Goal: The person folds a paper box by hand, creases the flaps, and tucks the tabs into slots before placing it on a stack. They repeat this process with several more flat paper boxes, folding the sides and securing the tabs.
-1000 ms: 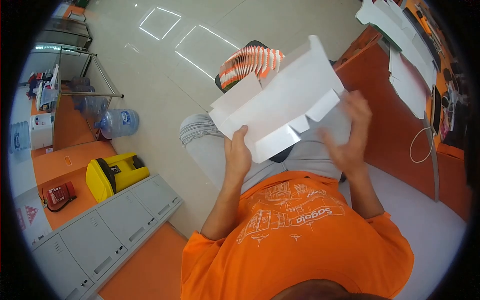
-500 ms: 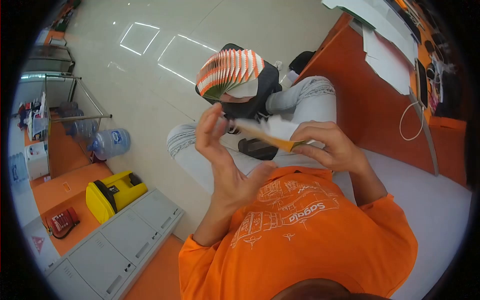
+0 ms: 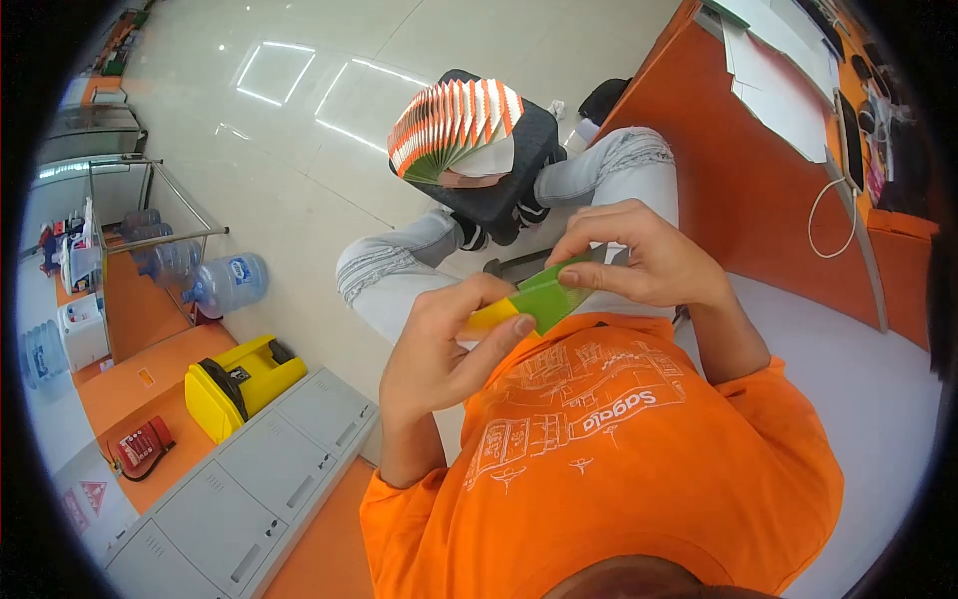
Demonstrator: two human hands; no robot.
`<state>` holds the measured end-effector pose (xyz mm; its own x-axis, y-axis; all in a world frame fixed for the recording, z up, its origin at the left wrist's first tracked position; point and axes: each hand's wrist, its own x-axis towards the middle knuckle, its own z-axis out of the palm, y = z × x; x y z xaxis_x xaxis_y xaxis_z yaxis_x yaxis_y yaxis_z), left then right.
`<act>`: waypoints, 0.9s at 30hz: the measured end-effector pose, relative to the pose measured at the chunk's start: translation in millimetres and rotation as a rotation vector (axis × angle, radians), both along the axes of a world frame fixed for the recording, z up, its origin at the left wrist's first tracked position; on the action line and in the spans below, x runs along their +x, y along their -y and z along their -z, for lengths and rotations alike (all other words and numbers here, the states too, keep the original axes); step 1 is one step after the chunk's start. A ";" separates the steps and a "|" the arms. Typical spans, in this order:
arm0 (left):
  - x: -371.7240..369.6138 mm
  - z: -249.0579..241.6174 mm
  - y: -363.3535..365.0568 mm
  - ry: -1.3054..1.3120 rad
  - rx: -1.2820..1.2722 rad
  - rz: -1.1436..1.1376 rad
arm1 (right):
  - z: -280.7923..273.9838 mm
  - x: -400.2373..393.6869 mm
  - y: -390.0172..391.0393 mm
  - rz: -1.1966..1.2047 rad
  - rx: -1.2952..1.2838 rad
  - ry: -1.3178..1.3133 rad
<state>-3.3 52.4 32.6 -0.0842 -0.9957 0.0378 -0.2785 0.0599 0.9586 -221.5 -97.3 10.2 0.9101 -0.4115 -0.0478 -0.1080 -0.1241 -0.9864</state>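
A folded green and yellow paper piece [image 3: 551,298] is held between my two hands, above my lap. My left hand [image 3: 439,344] pinches its yellow end between thumb and fingers. At the green end, the thumb and fingers of my right hand [image 3: 649,255] are closed on the paper. Beyond my knees, a fan of pleated paper [image 3: 459,130] with orange, white and green parts rests on a black stool [image 3: 534,150].
An orange desk panel [image 3: 723,160] stands to the right, with papers [image 3: 778,90] along its edge. To the left are water bottles [image 3: 230,283], a yellow bin [image 3: 244,384], a fire extinguisher [image 3: 143,446] and grey lockers [image 3: 244,479].
My left hand was open and apart from the blurred paper in my right hand. Now it has closed on the paper's yellow end, and the green face shows.
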 end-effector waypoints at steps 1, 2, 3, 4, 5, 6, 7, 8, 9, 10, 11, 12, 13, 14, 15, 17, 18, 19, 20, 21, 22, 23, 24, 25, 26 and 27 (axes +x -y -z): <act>-2.3 -2.9 -0.4 0.002 0.002 0.000 | -1.4 2.3 0.8 0.000 0.002 0.002; -4.7 -5.8 -0.4 -0.052 0.135 -0.029 | -2.6 4.6 2.4 -0.069 -0.137 0.013; -5.9 -7.0 -0.6 -0.108 0.270 -0.058 | -2.9 6.8 2.7 -0.137 -0.274 0.022; -3.9 -6.4 -1.6 -0.109 0.274 -0.060 | -2.1 8.9 1.2 -0.139 -0.270 0.022; 0.5 -5.1 -2.7 -0.053 0.290 0.010 | -0.8 11.8 -0.3 -0.132 -0.329 0.073; 4.4 -4.1 -4.0 0.005 0.306 0.078 | 0.3 15.8 -1.9 -0.124 -0.388 0.126; 6.4 -3.7 -6.0 0.006 0.309 0.071 | 0.9 21.9 -4.2 -0.130 -0.385 0.128; 8.1 -3.9 -9.0 -0.046 0.296 0.004 | 1.0 29.2 -7.7 -0.022 -0.477 0.222; 9.6 -4.4 -12.7 -0.096 0.284 -0.065 | 1.1 34.0 -11.9 0.088 -0.565 0.319; 8.6 -4.2 -16.3 -0.089 0.290 -0.076 | -0.5 35.4 -18.4 0.082 -0.556 0.328; 4.8 -3.1 -18.3 -0.145 0.212 -0.205 | -4.2 35.7 -26.7 0.254 -0.649 0.355; 0.2 -2.5 -18.8 -0.200 0.130 -0.332 | -7.2 35.5 -34.7 0.429 -0.740 0.380; -7.3 -2.3 -18.4 -0.196 0.130 -0.340 | -3.9 31.0 -42.2 0.306 -0.630 0.401; -17.3 -1.5 -16.9 -0.325 0.122 -0.406 | -1.5 33.1 -53.0 0.302 -0.627 0.403; -25.7 0.0 -16.5 -0.458 0.118 -0.468 | 1.0 36.0 -65.6 0.343 -0.509 0.373; -35.5 13.0 -18.7 -0.603 0.186 -0.436 | 9.9 34.3 -75.6 0.386 -0.394 0.328; -38.3 17.6 -18.2 -0.741 0.246 -0.401 | 15.3 31.2 -76.8 0.432 -0.488 0.298; -39.5 15.7 -16.4 -0.774 0.295 -0.384 | 19.0 28.3 -77.4 0.480 -0.582 0.268; -39.2 18.1 -13.8 -0.779 0.298 -0.379 | 21.3 25.6 -77.3 0.483 -0.584 0.261; -38.0 22.2 -9.8 -0.813 0.340 -0.400 | 23.1 22.5 -77.1 0.456 -0.606 0.253; -36.8 26.3 -7.3 -0.847 0.382 -0.422 | 24.2 19.2 -77.0 0.428 -0.627 0.247; -34.0 33.7 -6.3 -0.850 0.382 -0.418 | 25.9 16.3 -75.6 0.430 -0.630 0.243; -30.2 44.3 -6.9 -0.834 0.390 -0.343 | 27.5 12.8 -74.2 0.371 -0.655 0.246; -28.2 52.7 -9.1 -0.819 0.399 -0.271 | 28.4 9.2 -73.2 0.311 -0.676 0.247; -27.1 58.5 -10.8 -0.822 0.400 -0.268 | 29.0 6.9 -69.7 0.312 -0.677 0.243; -26.4 62.2 -12.4 -0.856 0.432 -0.284 | 29.1 5.1 -65.4 0.291 -0.672 0.240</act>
<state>-29.7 64.7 -29.7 0.0451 -0.9172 -0.3959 0.5660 -0.3031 0.7667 -216.4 -31.9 -19.0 0.7146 -0.5068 0.4821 -0.0205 -0.7041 -0.7098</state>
